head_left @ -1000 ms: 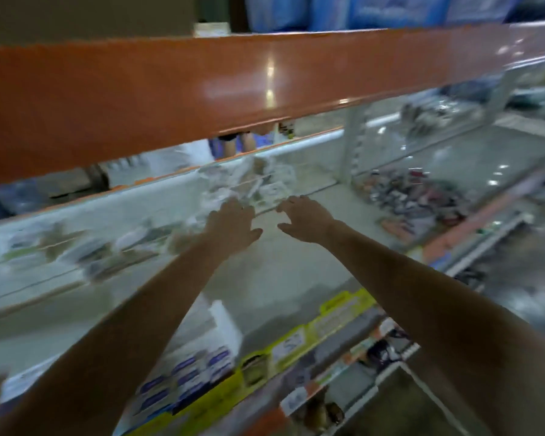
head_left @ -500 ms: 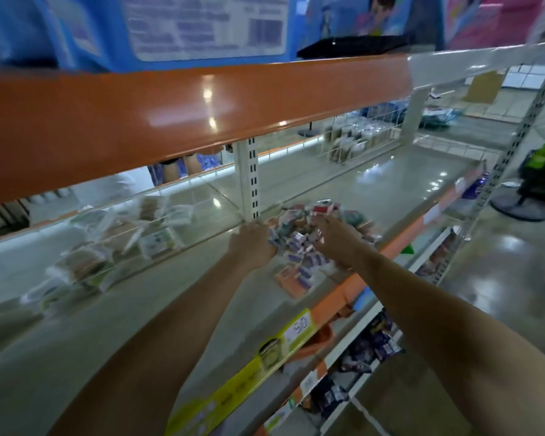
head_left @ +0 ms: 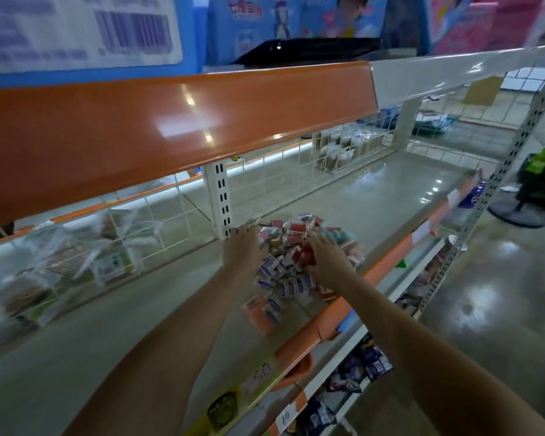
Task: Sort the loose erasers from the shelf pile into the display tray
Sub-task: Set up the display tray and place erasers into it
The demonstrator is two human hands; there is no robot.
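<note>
At the far left of the shelf [head_left: 85, 335], behind a white wire divider [head_left: 158, 234], lay clear packets [head_left: 60, 265] too blurred for me to make out. Above them ran the orange front edge of the upper shelf [head_left: 170, 121], and a slotted white upright [head_left: 219, 199] stood at the back, just left of where I was reaching.

My left hand [head_left: 243, 250] was stretched out palm down, its fingers spread and fairly straight, the tips resting on the left side of the eraser pile [head_left: 283, 265]. I could not see anything gripped in it.

The pile itself sat on the shelf between my two hands: small boxed erasers, red and white ones heaped toward the back, blue and white ones spilling toward the front. A few of those lay on an orange tray [head_left: 258, 316] at the near end of the pile, close to the shelf's front edge. Some teal pieces showed at the pile's far right, too blurred for me to tell what they were.

My right hand [head_left: 326, 259] lay on the right side of the pile, fingers bent down over the erasers. Red boxes showed just under the fingertips, but I could not tell whether I had hold of one or was only touching them.

Along the shelf's front lip ran a yellow price strip [head_left: 233, 398] and, further right, an orange strip [head_left: 387, 262].
</note>
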